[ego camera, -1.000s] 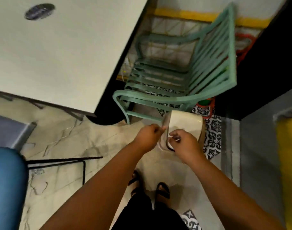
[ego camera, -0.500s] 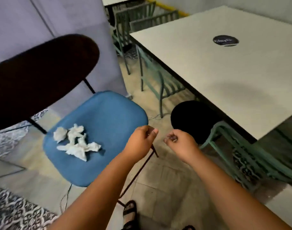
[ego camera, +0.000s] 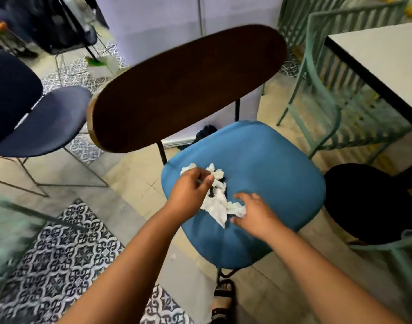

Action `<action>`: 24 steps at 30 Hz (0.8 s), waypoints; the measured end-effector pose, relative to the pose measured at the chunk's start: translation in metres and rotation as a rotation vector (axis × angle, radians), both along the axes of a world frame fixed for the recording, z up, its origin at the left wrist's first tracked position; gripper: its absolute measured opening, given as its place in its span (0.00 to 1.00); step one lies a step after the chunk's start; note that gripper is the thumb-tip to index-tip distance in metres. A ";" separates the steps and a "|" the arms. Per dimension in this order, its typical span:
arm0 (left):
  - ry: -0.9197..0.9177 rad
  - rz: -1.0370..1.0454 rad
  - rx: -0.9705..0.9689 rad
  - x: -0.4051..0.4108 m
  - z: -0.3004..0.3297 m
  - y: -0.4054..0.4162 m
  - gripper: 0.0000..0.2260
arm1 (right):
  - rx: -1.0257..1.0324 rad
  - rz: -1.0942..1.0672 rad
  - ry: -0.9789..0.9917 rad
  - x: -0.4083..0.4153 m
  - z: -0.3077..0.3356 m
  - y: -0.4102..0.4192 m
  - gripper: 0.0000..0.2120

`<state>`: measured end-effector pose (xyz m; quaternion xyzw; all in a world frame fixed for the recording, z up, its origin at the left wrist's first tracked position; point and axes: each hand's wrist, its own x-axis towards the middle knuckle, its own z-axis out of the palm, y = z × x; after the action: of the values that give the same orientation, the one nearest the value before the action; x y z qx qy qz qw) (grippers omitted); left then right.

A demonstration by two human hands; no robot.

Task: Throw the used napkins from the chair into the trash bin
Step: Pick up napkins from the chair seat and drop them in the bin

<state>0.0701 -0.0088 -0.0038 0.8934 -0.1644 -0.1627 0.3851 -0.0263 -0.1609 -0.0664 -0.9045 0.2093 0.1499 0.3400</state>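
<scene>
Several crumpled white napkins [ego camera: 215,206] lie in a pile on the blue seat of a chair [ego camera: 275,169] with a dark brown backrest [ego camera: 186,87]. My left hand [ego camera: 191,192] hovers over the far part of the pile, thumb and fingers pinched together. I cannot tell whether a napkin is between them. My right hand [ego camera: 254,213] rests at the near right edge of the pile with its fingers spread, touching a napkin. No trash bin is in view.
A white table [ego camera: 387,52] stands at the right with green metal chairs [ego camera: 328,73] and a black stool [ego camera: 368,202] beside it. A dark blue chair [ego camera: 43,122] is at the left. Patterned tiles [ego camera: 60,253] cover the near left floor.
A second ago both hands were at a small bin by a green chair. The view then swung to the blue chair, and both hands have now come down onto the napkin pile.
</scene>
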 end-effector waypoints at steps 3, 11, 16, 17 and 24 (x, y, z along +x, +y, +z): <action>-0.003 0.004 0.013 0.016 -0.005 0.013 0.11 | -0.030 -0.044 -0.013 0.004 -0.010 0.012 0.25; -0.023 0.024 0.040 0.044 -0.028 0.020 0.08 | 0.003 -0.262 -0.082 0.005 -0.011 -0.002 0.08; -0.174 0.096 0.173 0.060 -0.047 0.018 0.13 | 0.021 -0.375 -0.152 -0.005 -0.001 -0.018 0.06; -0.180 0.095 0.226 0.063 -0.049 0.016 0.15 | 0.023 -0.393 -0.165 -0.008 0.001 -0.021 0.05; 0.033 0.031 0.345 0.082 -0.071 0.003 0.20 | 0.047 -0.479 -0.232 -0.022 0.005 -0.029 0.03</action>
<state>0.1517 -0.0062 -0.0747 0.9458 -0.1142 -0.1972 0.2312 -0.0483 -0.1904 -0.0614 -0.8321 0.3735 -0.0345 0.4086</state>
